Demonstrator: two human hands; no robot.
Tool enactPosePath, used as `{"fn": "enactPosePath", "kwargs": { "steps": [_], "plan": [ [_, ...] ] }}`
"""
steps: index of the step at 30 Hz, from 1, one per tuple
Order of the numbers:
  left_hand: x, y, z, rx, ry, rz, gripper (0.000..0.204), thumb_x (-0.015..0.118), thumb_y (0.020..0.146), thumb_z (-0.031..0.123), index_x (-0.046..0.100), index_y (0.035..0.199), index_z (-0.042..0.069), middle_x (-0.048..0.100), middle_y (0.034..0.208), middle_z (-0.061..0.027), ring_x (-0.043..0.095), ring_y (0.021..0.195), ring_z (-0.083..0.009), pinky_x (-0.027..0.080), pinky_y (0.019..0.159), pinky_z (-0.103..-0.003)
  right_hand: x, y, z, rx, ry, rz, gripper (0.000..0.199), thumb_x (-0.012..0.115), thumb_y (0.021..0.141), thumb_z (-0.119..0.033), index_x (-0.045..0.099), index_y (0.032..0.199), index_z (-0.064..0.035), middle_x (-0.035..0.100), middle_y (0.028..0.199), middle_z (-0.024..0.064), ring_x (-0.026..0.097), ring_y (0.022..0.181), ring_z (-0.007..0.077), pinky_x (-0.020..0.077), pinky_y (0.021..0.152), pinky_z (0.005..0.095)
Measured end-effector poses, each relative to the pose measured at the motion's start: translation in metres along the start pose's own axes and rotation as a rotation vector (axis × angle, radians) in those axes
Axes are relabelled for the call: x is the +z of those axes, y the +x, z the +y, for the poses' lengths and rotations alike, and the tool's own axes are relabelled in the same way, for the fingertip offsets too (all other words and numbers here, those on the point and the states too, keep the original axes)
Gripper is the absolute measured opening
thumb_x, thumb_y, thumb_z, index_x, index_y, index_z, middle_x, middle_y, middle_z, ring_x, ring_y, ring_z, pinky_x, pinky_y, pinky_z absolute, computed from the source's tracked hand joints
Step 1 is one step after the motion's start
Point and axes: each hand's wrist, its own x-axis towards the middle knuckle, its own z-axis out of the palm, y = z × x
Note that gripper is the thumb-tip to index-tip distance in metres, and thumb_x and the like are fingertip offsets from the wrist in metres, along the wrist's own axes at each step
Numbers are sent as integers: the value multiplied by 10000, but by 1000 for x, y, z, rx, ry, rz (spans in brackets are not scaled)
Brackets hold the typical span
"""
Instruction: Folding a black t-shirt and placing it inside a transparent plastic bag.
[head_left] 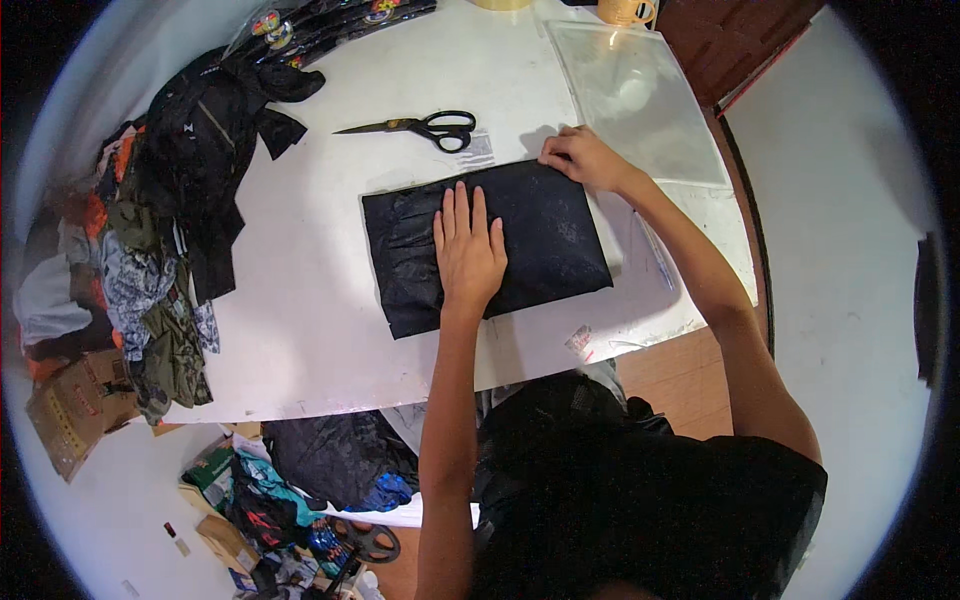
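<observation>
A black rectangle of folded fabric [540, 235] lies flat on the white table [290, 340], slightly askew, with wrinkles toward its left end. My left hand [470, 250] rests palm down on its middle, the fingers stretched out and pointing away from me. At the far right corner of the cloth, my right hand [585, 158] pinches the edge between thumb and fingers. Just beyond the cloth lies a pair of scissors [425, 127] with black handles, its blades together and pointing left. A small printed label [477, 150] lies between the scissors and the cloth.
A black garment [200, 140] and a heap of mixed clothes [150, 290] cover the table's left side. Clear plastic sheets [640, 100] lie at the far right, near an orange mug [625, 11]. A pen [652, 250] lies right of the cloth. Cardboard [80, 405] stands at lower left.
</observation>
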Motion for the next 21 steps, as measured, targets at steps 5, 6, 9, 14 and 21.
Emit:
{"fn": "enactPosePath", "kwargs": {
  "steps": [5,6,9,14,21],
  "plan": [
    [-3,-1,-5,-6,13,17,489,434,1018,279,455,1426,12,354,1531,-205,295,1439,-358,221,1174,-512,0,-27,-57,4,-310,466,307,649,933,-317,645,973,-12,661,837,172,645,829,382,520,770,422],
    [-3,-1,-5,-12,11,21,489,434,1018,279,455,1426,12,354,1531,-205,295,1439,-358,221,1174,-512,1,-41,-72,332,-192,379,354,691,899,-336,649,983,6,674,849,192,660,798,386,531,738,419],
    [-1,0,1,-8,12,44,495,470,989,267,475,1402,-6,364,1521,-210,315,1423,-362,239,1164,-497,12,-65,-85,704,51,221,443,765,834,-346,653,1011,45,699,869,217,690,748,355,548,693,402],
    [-6,1,-6,23,-5,12,547,496,971,291,447,1419,-18,336,1532,-234,294,1434,-372,232,1165,-501,22,-60,-80,788,750,206,435,808,788,-230,661,1048,86,717,921,119,673,771,163,545,687,321],
    [-45,16,-17,99,-63,-435,1307,788,535,724,322,1489,-39,263,1573,-231,208,1486,-339,130,1210,-514,0,-63,-66,716,776,255,384,794,790,-181,666,1037,84,715,888,125,670,736,174,536,683,306]
  ]
}}
